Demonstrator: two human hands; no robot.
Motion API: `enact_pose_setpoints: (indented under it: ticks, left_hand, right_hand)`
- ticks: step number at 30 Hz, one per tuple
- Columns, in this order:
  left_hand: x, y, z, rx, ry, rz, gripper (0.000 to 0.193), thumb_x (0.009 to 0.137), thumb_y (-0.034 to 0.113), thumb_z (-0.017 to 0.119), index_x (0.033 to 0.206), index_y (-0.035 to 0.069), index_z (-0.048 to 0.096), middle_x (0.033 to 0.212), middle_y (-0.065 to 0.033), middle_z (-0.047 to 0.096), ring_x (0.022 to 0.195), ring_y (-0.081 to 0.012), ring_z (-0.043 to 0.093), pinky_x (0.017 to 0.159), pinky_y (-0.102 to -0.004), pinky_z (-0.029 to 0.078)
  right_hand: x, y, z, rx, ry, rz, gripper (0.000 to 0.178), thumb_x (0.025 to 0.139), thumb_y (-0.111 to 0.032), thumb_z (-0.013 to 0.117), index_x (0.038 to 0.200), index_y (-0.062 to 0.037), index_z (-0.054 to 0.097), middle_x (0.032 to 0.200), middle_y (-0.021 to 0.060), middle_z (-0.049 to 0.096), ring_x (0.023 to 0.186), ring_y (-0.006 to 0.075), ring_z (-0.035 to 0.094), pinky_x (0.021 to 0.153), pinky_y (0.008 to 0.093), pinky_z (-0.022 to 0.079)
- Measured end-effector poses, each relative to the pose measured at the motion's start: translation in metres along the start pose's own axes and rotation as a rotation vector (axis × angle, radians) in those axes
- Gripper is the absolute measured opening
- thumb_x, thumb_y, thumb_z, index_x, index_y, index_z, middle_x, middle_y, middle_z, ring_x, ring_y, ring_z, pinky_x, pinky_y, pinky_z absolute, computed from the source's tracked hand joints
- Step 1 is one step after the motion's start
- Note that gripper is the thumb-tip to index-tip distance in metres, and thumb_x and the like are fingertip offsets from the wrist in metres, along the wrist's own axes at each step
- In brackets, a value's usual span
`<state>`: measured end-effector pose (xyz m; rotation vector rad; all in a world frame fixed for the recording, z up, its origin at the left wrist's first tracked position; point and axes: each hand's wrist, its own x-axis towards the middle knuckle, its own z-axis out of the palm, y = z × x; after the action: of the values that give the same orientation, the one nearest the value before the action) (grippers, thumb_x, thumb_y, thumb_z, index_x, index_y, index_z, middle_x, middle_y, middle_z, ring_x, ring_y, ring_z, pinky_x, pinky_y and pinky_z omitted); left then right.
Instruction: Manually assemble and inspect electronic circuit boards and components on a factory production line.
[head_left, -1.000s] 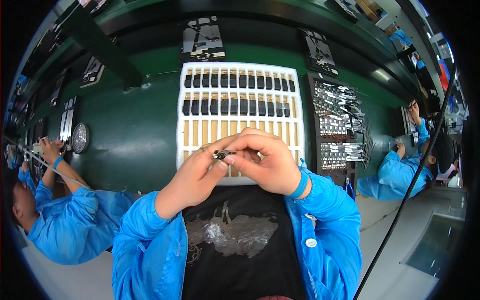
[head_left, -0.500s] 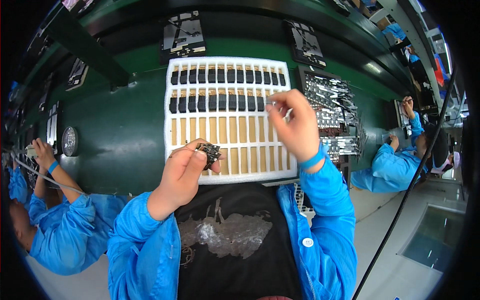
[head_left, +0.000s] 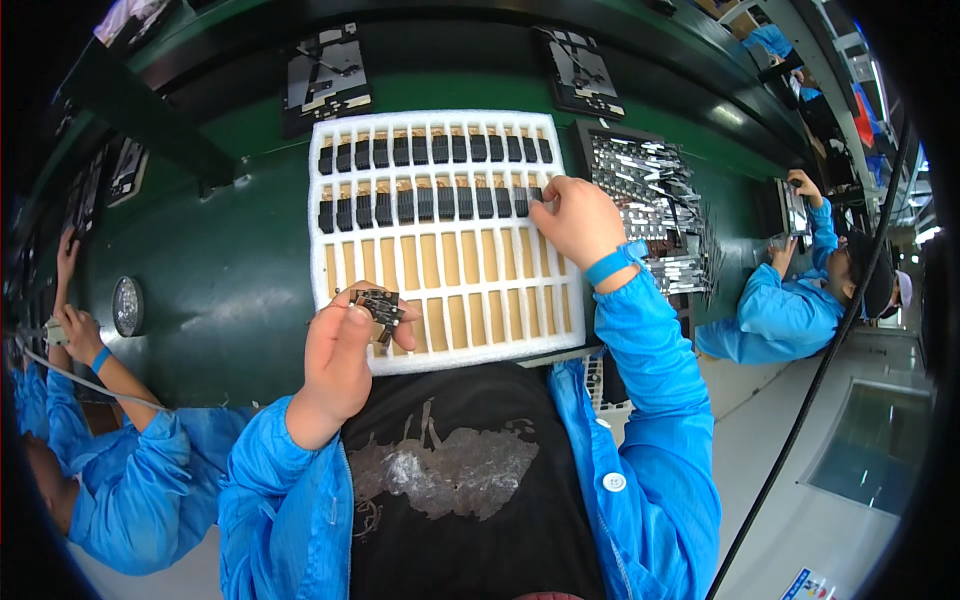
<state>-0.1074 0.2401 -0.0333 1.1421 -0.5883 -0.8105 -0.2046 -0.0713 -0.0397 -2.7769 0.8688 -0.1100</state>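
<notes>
My left hand (head_left: 340,365) pinches several small black circuit pieces with shiny contacts (head_left: 378,303) between thumb and fingers, over the near left corner of a white foam tray (head_left: 500,352). Narrow slots divide the tray into rows. Small black ribbed parts (head_left: 424,205) fill the two far rows, while tan bottoms show in the two near rows. At the right end of the second row, my right hand (head_left: 582,222) has its fingertips closed together down at a slot. Whatever is between those fingertips is hidden.
Right of the foam tray, a dark tray (head_left: 650,190) is heaped with thin metal strips. Flat device assemblies (head_left: 328,75) lie along the back. A round silvery object (head_left: 127,306) stands at left. Co-workers in blue sit at left (head_left: 130,500) and right (head_left: 785,315). A black cable (head_left: 790,450) hangs at right.
My right hand has come down onto the slot at the second row's right end, its fingers closing together. The pieces in my left hand have turned a little. The whole view has shifted slightly.
</notes>
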Motion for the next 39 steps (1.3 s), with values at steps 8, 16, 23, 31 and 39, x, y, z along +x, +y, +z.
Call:
enact_pose_setpoints:
  ticks: [8, 16, 23, 31, 39]
  left_hand:
    - [-0.002, 0.0, 0.001, 0.032, 0.045, 0.035, 0.049, 0.108, 0.035, 0.035, 0.104, -0.005, 0.062, 0.086, -0.0112, 0.066, 0.078, -0.0164, 0.062, 0.077, -0.0317, 0.051]
    - [-0.003, -0.001, -0.001, 0.001, 0.047, 0.035, 0.047, 0.107, 0.032, 0.034, 0.102, -0.005, 0.063, 0.085, -0.0114, 0.065, 0.076, -0.016, 0.061, 0.076, -0.0314, 0.05]
    - [-0.006, -0.001, 0.004, -0.05, 0.057, 0.012, 0.047, 0.107, 0.033, 0.035, 0.102, -0.005, 0.062, 0.084, -0.0111, 0.065, 0.077, -0.016, 0.06, 0.077, -0.0315, 0.049]
    - [-0.006, -0.001, 0.001, -0.052, 0.048, 0.052, 0.048, 0.107, 0.033, 0.035, 0.102, -0.005, 0.063, 0.082, -0.0108, 0.063, 0.076, -0.0162, 0.06, 0.077, -0.0316, 0.049]
    - [-0.007, -0.004, -0.003, -0.084, 0.045, -0.018, 0.047, 0.107, 0.031, 0.034, 0.103, -0.006, 0.064, 0.083, -0.0104, 0.063, 0.078, -0.0159, 0.06, 0.08, -0.0312, 0.048]
  right_hand:
    - [0.008, -0.004, -0.002, -0.076, -0.074, 0.01, 0.029, 0.077, -0.03, 0.071, 0.082, -0.0013, 0.07, 0.08, 0.0202, 0.069, 0.076, 0.0384, 0.067, 0.071, 0.0457, 0.054]
    - [0.014, -0.014, 0.005, -0.178, -0.097, 0.076, 0.036, 0.076, -0.031, 0.067, 0.083, 0.0032, 0.07, 0.083, 0.0231, 0.07, 0.081, 0.0392, 0.068, 0.076, 0.0472, 0.056]
    - [0.021, -0.014, -0.004, -0.186, -0.183, 0.064, 0.037, 0.074, -0.033, 0.069, 0.083, 0.0021, 0.072, 0.081, 0.0232, 0.069, 0.079, 0.0388, 0.069, 0.076, 0.0464, 0.056]
    - [0.019, -0.004, -0.007, 0.084, -0.137, 0.107, 0.034, 0.075, -0.032, 0.071, 0.08, 0.0025, 0.069, 0.079, 0.0209, 0.069, 0.076, 0.0366, 0.068, 0.07, 0.0425, 0.054]
    - [0.008, 0.008, -0.013, 0.65, -0.012, 0.134, 0.019, 0.079, -0.011, 0.071, 0.089, 0.0033, 0.065, 0.067, 0.0059, 0.062, 0.06, 0.0169, 0.057, 0.06, 0.0303, 0.048]
